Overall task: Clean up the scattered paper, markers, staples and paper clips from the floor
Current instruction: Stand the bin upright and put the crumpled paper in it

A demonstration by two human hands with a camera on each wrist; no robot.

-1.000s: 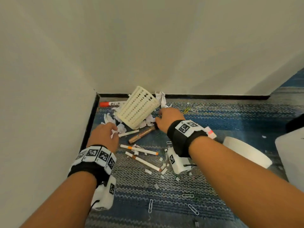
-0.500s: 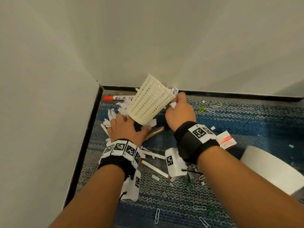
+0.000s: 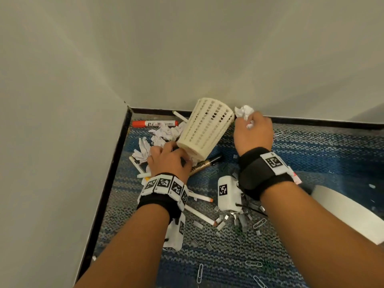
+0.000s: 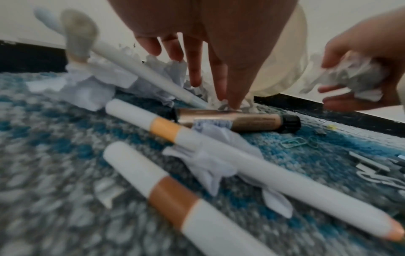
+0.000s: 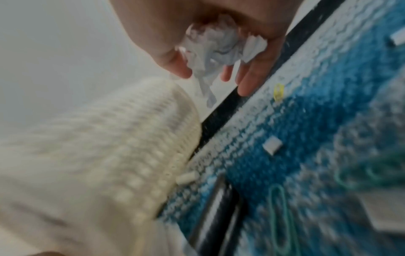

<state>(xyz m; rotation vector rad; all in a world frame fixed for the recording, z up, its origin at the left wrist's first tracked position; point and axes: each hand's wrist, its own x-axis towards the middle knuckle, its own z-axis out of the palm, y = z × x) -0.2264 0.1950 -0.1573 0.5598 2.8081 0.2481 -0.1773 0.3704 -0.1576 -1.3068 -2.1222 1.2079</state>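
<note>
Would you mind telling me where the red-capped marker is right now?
In the head view, the red-capped marker lies on the carpet in the far left corner, along the black baseboard, just left of the tilted cream basket.

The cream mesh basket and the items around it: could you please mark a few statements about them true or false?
1. The right hand holds a crumpled paper ball. True.
2. The cream mesh basket stands upright on the carpet. False: it is tilted, its narrow base by the left hand.
3. The orange-capped marker lies by the wall's baseboard. True.
4. The gold marker is inside the basket. False: it lies on the carpet.
5. Paper clips are on the carpet. True.
</note>
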